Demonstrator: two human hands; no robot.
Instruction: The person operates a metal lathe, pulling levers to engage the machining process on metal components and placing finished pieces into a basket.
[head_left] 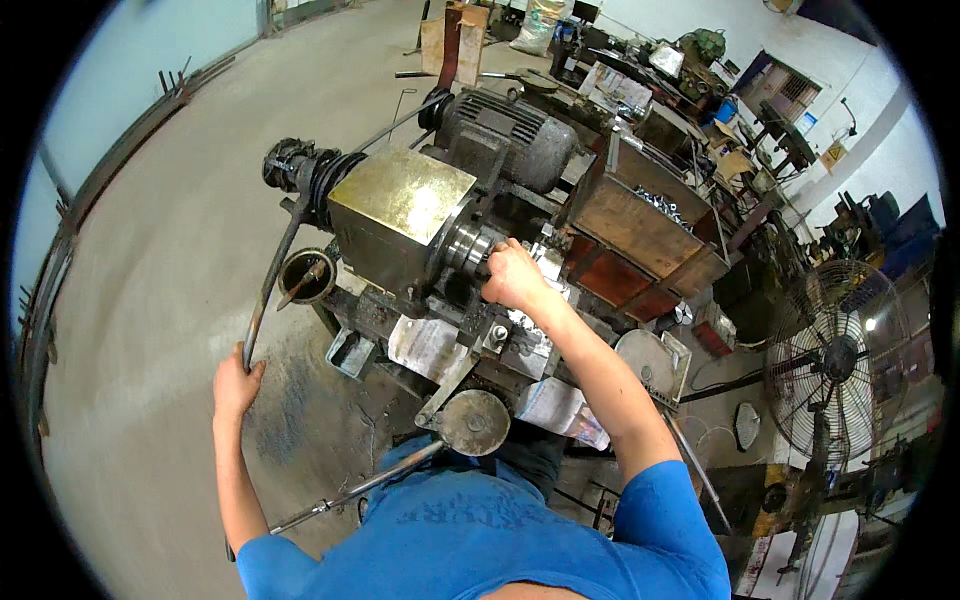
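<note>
My left hand [235, 386] is wrapped round the lower end of a long dark metal lever [268, 280], which slants up to the back end of a lathe's headstock. Over the lathe, my right hand [514, 276] has its fingers curled together at the front of the shiny round chuck [468, 247]. Whatever those fingers pinch is hidden from this view. The headstock [405, 195] is a box with a worn yellowish top, just left of the chuck. Below my right hand lies the greasy tool slide [500, 338] with its bolts and blocks.
Behind the headstock sits a ribbed electric motor [508, 138]. A rusty metal bin [640, 215] holds small metal parts. On the left, a round pot [307, 276] contains a brush-like tool. A round stool-like disc [474, 422] is close to my body. A large caged fan [838, 358] stands right.
</note>
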